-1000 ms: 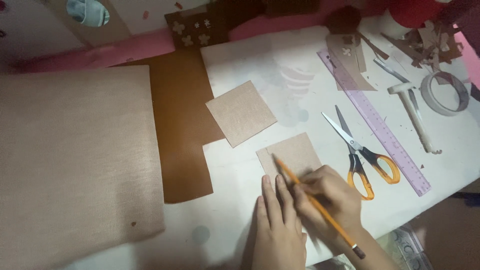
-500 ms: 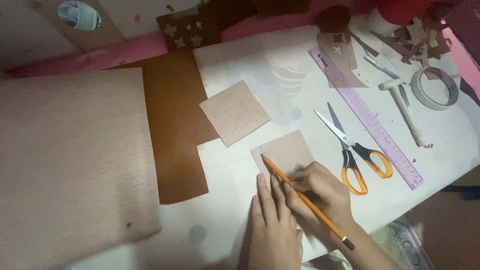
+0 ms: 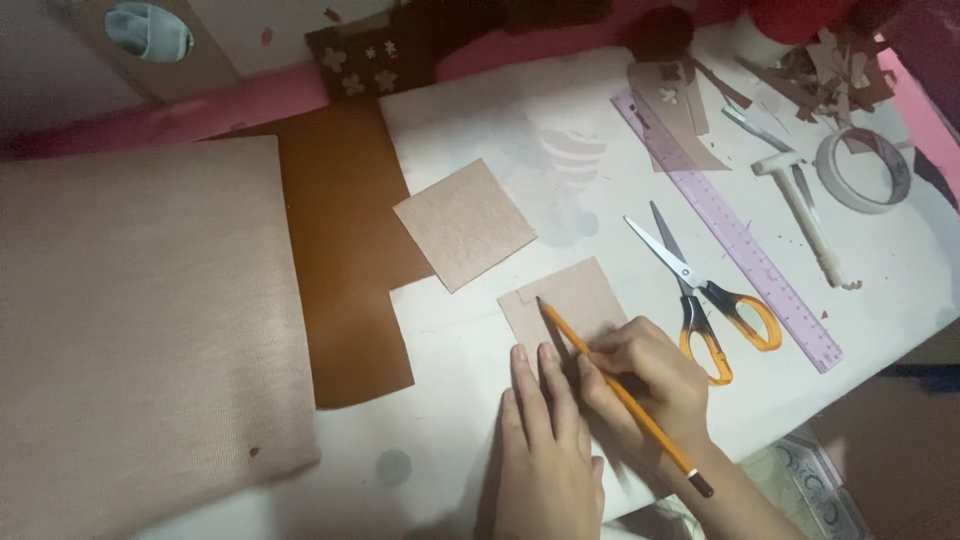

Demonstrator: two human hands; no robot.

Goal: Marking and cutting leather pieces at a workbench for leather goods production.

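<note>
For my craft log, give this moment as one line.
right hand: holds pencil, tip on cardboard piece | left hand: flat, pinning its edge | scissors: lying right

Scissors (image 3: 705,300) lie between cardboard piece (image 3: 565,305) and ruler (image 3: 735,235).

The room is dim, and the picture looks soft and a bit grainy. The white bench (image 3: 480,120) is the brightest part, lit from above. Dark corners sit at the top and at the bottom right. Soft shadows lie under the hands. Far things at the top edge look blurry.
</note>
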